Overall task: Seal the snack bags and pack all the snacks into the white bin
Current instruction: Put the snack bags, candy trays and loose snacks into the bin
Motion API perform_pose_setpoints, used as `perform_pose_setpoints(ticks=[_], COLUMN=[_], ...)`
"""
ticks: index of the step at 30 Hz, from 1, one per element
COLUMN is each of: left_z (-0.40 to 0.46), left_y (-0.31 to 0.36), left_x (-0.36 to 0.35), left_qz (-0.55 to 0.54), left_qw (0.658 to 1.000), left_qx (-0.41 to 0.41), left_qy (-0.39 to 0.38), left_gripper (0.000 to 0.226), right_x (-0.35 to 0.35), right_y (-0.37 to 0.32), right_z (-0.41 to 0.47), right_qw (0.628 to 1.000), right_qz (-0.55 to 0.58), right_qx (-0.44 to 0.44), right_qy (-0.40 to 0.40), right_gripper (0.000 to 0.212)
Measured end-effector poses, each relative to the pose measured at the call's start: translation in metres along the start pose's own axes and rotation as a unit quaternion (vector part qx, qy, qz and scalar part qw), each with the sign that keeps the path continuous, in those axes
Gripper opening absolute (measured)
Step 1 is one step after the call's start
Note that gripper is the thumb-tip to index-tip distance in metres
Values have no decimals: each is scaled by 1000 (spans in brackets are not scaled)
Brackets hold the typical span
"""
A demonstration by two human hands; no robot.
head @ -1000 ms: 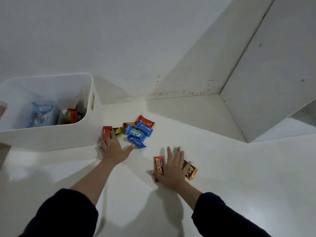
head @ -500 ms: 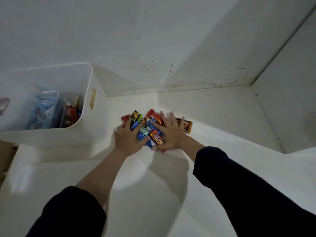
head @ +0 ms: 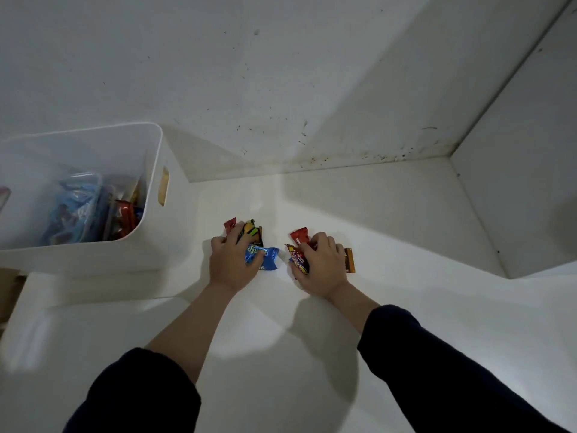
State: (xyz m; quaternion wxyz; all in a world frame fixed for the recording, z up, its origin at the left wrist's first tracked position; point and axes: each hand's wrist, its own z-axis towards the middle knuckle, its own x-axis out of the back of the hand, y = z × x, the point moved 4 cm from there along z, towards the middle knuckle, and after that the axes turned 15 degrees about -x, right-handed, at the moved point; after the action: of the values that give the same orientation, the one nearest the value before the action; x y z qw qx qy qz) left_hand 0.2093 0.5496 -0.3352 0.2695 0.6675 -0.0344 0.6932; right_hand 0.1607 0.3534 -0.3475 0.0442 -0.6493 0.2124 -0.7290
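Colourful snack packets (head: 260, 257) on the counter beside white bin (head: 93, 257)

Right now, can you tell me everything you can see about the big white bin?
The white bin looks like smooth plastic, with tall straight walls, rounded corners and no lid. An oval handle slot is cut into its right wall. It stands upright on the white surface at the left, beside the wall, and its left part runs out of the picture. Inside lie clear bags with blue contents and some red wrappers. Neither hand touches it; the left hand grips snacks just to its right.
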Motion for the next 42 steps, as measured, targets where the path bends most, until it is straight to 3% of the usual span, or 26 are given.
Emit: perform_pose_setpoints(ticks=[8,12,15,19,21,24,30,33,38,42], left_z=[-10,-19,-21,-27,-36,-49,-69,-82,-95,-98], left_y=[17,26,25,35,40,39,51,57,51,22], left_x=[-9,-18,-15,-7,-12,-19,11,36,103,160], left_qz=[11,31,39,38,46,22,-116,-146,-187,-195], left_qw=[997,998,996,992,991,997,992,986,974,962], left_qx=[-44,-35,-60,-113,-119,-75,-48,-53,-31,-37], left_qy=[65,-29,-49,36,41,9,26,56,125,186], left_gripper=[53,84,98,62,47,40,39,33,28,28], right_x=[3,3,5,9,12,21,49,71,107,126], right_y=[14,14,16,20,23,31,36,20,-45,-117], right_z=[-9,-9,-10,-17,-24,-40,-63,-68,-65,-55], right_qw=[999,999,999,999,998,986,943,888,710,640], right_qz=[31,30,33,21,28,46,161,301,547,621], right_qx=[-14,-19,-18,-33,-57,-129,-241,-315,-413,-419], right_qy=[29,20,15,-3,-28,-90,-161,-150,-160,-169], right_gripper=[36,37,37,40,38,35,27,29,19,28])
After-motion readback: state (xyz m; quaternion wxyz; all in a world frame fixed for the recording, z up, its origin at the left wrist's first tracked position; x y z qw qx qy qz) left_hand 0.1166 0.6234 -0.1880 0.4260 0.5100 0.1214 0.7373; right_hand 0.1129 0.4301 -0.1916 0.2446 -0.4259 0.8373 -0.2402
